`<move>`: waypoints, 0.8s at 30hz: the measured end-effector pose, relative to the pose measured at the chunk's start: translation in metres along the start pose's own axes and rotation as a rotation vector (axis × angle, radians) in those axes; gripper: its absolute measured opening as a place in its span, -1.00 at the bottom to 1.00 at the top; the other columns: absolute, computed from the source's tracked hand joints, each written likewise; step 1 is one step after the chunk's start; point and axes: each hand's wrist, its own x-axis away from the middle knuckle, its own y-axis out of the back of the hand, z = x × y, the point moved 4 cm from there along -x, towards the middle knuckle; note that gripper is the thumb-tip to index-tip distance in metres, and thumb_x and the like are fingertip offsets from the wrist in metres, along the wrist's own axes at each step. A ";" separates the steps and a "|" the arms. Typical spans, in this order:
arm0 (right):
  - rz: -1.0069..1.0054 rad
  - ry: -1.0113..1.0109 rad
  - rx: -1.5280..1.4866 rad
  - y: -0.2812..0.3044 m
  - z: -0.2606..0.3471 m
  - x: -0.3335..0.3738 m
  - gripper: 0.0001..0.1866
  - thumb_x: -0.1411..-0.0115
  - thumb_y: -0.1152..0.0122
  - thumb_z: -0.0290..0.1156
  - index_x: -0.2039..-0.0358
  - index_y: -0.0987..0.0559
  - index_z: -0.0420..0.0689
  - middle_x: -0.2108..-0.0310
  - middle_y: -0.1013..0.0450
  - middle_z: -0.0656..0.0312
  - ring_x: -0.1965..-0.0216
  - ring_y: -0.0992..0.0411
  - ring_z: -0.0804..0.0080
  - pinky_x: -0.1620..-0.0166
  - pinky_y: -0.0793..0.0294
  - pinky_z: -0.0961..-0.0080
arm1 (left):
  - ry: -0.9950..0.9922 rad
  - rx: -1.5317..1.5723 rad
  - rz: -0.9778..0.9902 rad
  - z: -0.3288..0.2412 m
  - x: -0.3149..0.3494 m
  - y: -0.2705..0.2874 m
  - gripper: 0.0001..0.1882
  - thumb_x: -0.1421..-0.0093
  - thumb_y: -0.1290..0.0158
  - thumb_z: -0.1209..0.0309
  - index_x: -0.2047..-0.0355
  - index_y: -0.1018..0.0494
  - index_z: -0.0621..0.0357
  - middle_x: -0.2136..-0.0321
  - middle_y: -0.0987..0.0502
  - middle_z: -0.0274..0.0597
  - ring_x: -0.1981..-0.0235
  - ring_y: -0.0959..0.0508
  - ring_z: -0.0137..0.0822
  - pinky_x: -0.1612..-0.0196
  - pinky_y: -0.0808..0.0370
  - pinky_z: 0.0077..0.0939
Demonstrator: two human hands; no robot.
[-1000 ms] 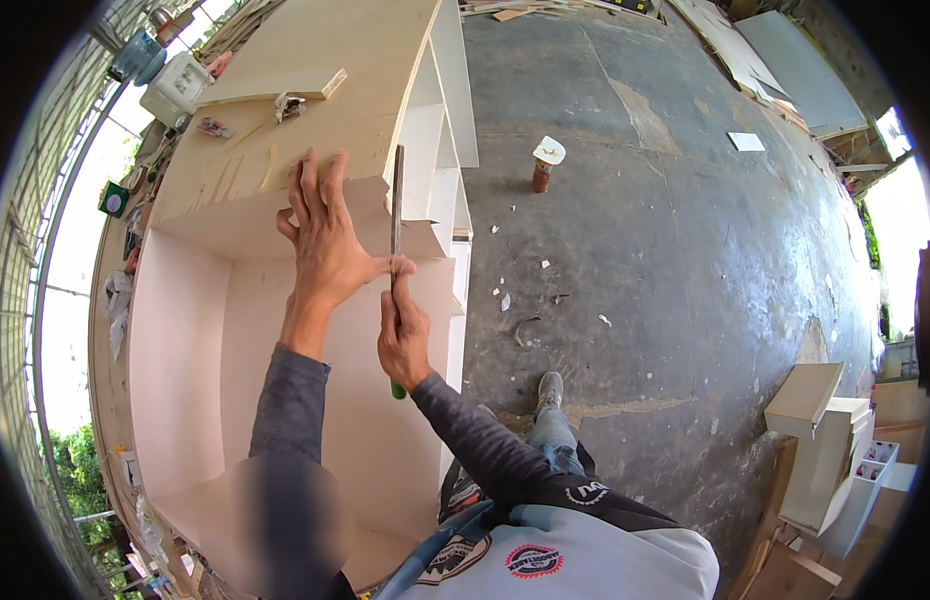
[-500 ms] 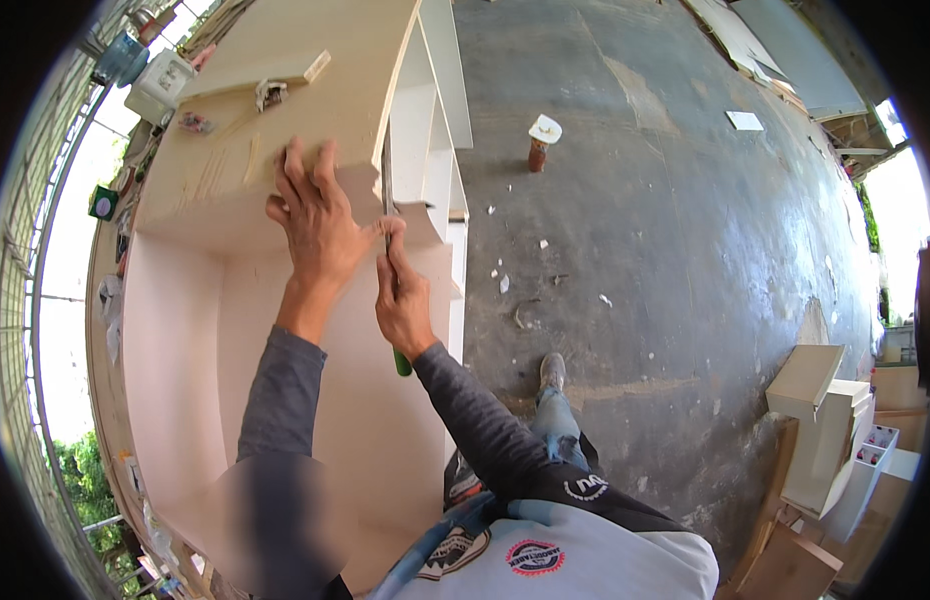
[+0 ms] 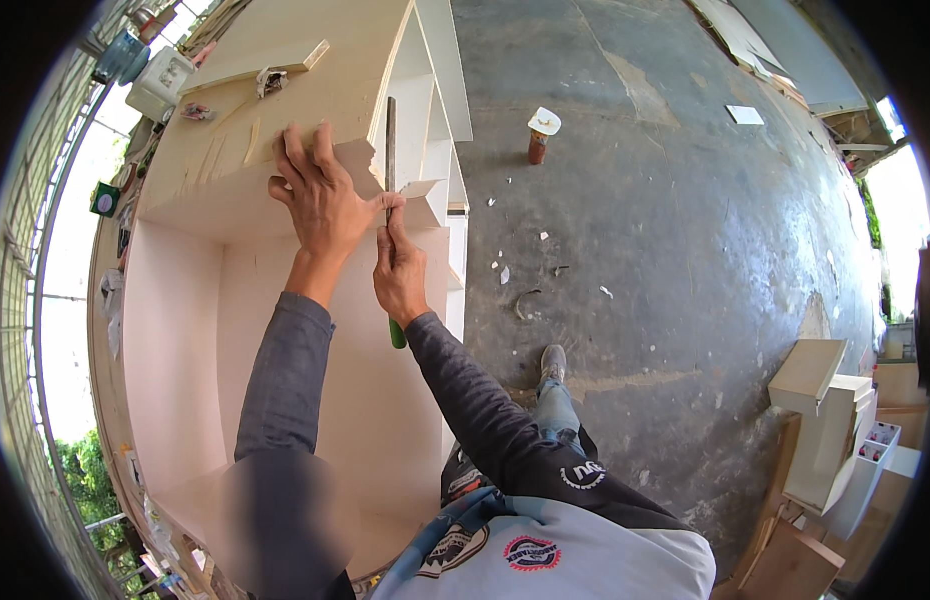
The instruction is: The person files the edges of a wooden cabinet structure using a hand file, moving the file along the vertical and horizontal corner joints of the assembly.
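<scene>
My right hand (image 3: 401, 278) is wrapped round a long, narrow metal file (image 3: 391, 140) with a green handle (image 3: 398, 334). The file runs along the front edge of a pale wooden cabinet (image 3: 305, 60), its far end beyond my fingers. Spread over the corner of the cabinet's upper panel, my left hand (image 3: 325, 200) lies with fingers apart, and its thumb reaches to the file beside my right index finger. A loose white strip (image 3: 422, 188) sticks out from the edge just right of the file. The file's contact with the edge is partly hidden by my hands.
On the panel lie a wood strip (image 3: 255, 70) and a crumpled scrap (image 3: 272, 82). A reddish-brown container with a white lid (image 3: 545, 122) stands on the grey floor (image 3: 625, 220), among small scraps. Boxes and boards (image 3: 830, 440) are piled at right.
Both hands have shifted slightly away from me along the edge. The file has slid forward, showing more of its blade, and the loose white strip stands out further.
</scene>
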 end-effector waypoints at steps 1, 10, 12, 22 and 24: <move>-0.003 0.045 0.010 0.000 -0.001 0.007 -0.37 -0.42 0.04 -0.53 -0.46 -0.11 -0.04 0.61 -0.30 -0.05 0.64 -0.24 0.22 0.46 -0.32 0.41 | 0.002 0.005 0.063 0.002 0.006 0.002 0.60 0.53 -0.56 -0.19 -0.43 0.15 0.03 -0.37 0.09 0.20 -0.38 0.07 0.28 -0.05 -0.15 0.29; -0.100 0.187 0.100 0.002 -0.021 0.017 -0.36 -0.39 0.00 -0.56 -0.45 -0.14 -0.04 0.58 -0.35 -0.14 0.59 -0.37 0.01 0.43 -0.38 0.38 | -0.001 -0.021 0.093 -0.005 0.004 0.007 0.66 0.58 -0.55 -0.22 -0.43 0.20 0.07 -0.35 0.09 0.26 -0.36 0.06 0.34 -0.03 -0.15 0.34; -0.085 0.158 0.092 0.001 -0.020 0.001 -0.37 -0.39 0.01 -0.56 -0.45 -0.15 -0.04 0.58 -0.35 -0.15 0.59 -0.38 -0.02 0.44 -0.35 0.39 | -0.005 -0.041 -0.019 -0.005 0.003 0.000 0.67 0.58 -0.54 -0.24 -0.44 0.23 0.07 -0.35 0.10 0.26 -0.36 0.06 0.34 -0.03 -0.15 0.35; -0.086 0.119 0.084 0.006 -0.034 0.051 -0.38 -0.45 0.07 -0.50 -0.47 -0.11 0.04 0.62 -0.19 0.09 0.60 -0.17 0.41 0.40 -0.30 0.60 | -0.043 0.003 0.192 -0.014 0.023 0.015 0.69 0.51 -0.50 -0.30 -0.47 0.33 0.02 -0.41 0.34 0.43 -0.40 0.26 0.49 -0.08 -0.04 0.47; -0.101 0.128 0.073 0.005 -0.034 0.039 -0.39 -0.45 0.07 -0.49 -0.47 -0.12 0.03 0.62 -0.20 0.08 0.60 -0.18 0.41 0.42 -0.31 0.56 | -0.080 -0.025 0.125 -0.009 0.021 0.006 0.71 0.49 -0.49 -0.32 -0.46 0.37 0.08 -0.40 0.37 0.48 -0.39 0.28 0.53 -0.08 -0.03 0.51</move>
